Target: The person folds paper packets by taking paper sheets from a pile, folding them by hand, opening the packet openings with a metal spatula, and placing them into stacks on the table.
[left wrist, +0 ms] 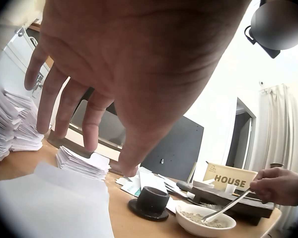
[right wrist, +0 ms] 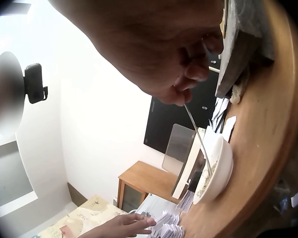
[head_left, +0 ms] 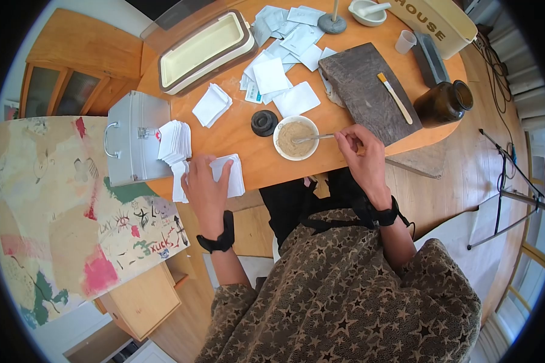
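My right hand pinches the handle of a thin metal spoon, whose tip rests in beige powder inside a small white bowl. Over stacked white paper squares at the table's front edge, my left hand has its fingers spread. The left wrist view shows that hand with nothing between its fingers, above a white paper sheet. More upright stacks of white paper stand just beyond it. A dark round lidded piece sits left of the bowl.
A silver case stands at the left. Behind lie loose packets and a cream tray box. To the right are a dark board with a brush, a brown jar and a plastic cup; a mortar stands farther back.
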Demonstrator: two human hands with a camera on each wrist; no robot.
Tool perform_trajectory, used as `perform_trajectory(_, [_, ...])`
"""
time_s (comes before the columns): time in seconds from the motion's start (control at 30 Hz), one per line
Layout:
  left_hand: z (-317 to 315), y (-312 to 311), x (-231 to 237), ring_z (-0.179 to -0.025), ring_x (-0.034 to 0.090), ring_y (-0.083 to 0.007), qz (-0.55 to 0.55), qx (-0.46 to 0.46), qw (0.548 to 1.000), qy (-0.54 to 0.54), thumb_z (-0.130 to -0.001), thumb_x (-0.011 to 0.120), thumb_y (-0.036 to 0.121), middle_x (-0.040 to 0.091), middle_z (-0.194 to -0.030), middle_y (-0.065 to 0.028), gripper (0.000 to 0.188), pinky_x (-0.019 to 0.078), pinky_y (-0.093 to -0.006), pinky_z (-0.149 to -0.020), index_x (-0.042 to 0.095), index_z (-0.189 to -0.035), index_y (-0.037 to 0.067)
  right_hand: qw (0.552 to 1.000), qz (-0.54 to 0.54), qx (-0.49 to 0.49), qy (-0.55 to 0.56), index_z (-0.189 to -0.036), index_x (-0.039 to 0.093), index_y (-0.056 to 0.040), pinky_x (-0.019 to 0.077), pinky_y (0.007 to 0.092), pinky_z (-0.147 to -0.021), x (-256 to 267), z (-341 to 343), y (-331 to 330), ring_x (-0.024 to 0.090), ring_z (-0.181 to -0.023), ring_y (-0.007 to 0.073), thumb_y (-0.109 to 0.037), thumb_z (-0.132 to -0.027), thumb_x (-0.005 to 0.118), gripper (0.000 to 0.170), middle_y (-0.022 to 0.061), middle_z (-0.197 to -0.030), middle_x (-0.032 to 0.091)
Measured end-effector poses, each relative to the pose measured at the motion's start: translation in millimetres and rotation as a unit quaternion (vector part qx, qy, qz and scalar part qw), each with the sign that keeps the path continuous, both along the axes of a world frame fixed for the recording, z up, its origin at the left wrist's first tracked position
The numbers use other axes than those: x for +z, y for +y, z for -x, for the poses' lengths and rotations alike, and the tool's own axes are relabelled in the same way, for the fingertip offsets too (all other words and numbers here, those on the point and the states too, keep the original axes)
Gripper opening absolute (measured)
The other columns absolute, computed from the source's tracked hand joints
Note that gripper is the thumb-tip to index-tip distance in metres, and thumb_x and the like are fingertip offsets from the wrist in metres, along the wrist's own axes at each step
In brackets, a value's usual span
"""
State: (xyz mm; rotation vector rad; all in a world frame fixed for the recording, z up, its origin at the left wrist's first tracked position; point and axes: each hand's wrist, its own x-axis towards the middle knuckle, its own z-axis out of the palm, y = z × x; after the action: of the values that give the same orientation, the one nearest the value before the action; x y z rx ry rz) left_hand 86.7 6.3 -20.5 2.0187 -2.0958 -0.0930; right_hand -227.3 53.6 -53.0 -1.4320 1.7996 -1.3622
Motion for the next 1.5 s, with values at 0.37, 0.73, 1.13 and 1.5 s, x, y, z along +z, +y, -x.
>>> perform_trajectory(0.37, [-9, -99, -3, -0.109, 0.065, -0.0338, 0.001, -0.069, 0.997, -0.028, -0.085, 0.080, 0.028, 0.069, -0.115, -0.0135, 0.040, 0.0429, -0.0492, -0.102, 0.061, -0.115, 0.008, 1.000, 0.016, -0.010, -0.012, -0.084, 0.066, 0.0001, 0.0415, 0.0326, -0.054, -1, 1, 1, 0.051, -0.056, 0.0186, -0.009, -0.090, 0.075, 0.014, 0.0091, -0.068, 0.058])
perform_trajectory(0.73, [-13, -145, -8, -0.111, 0.066, -0.0387, -0.088, -0.102, 0.990, -0.034, -0.081, 0.082, 0.030, 0.068, -0.121, -0.0190, 0.049, 0.0518, -0.0448, -0.094, 0.060, -0.118, 0.006, 0.997, 0.029, 0.017, 0.070, -0.088, 0.072, -0.0061, 0.0434, 0.0366, -0.057, 1, 7, 4, 0.056, -0.058, 0.0234, -0.013, -0.090, 0.076, 0.008, 0.0083, -0.070, 0.058])
perform_trajectory(1.13, [-20, -174, -18, -0.109, 0.067, -0.0358, -0.152, -0.111, 0.981, -0.048, -0.080, 0.082, 0.032, 0.070, -0.115, -0.0171, 0.045, 0.0518, -0.0433, -0.093, 0.062, -0.113, 0.009, 0.995, 0.021, 0.012, 0.099, -0.088, 0.071, -0.0086, 0.0414, 0.0346, -0.062, 1, 8, 5, 0.055, -0.058, 0.0206, -0.017, -0.092, 0.074, 0.010, 0.0044, -0.070, 0.057])
perform_trajectory(1.5, [-22, -180, -19, -0.110, 0.067, -0.0339, -0.151, -0.103, 0.982, -0.057, -0.079, 0.085, 0.031, 0.070, -0.118, -0.0150, 0.045, 0.0511, -0.0429, -0.095, 0.063, -0.113, 0.010, 0.994, 0.017, 0.009, 0.104, -0.088, 0.070, -0.0081, 0.0420, 0.0345, -0.062, -2, 8, 4, 0.055, -0.058, 0.0205, -0.018, -0.092, 0.074, 0.011, 0.0046, -0.070, 0.057])
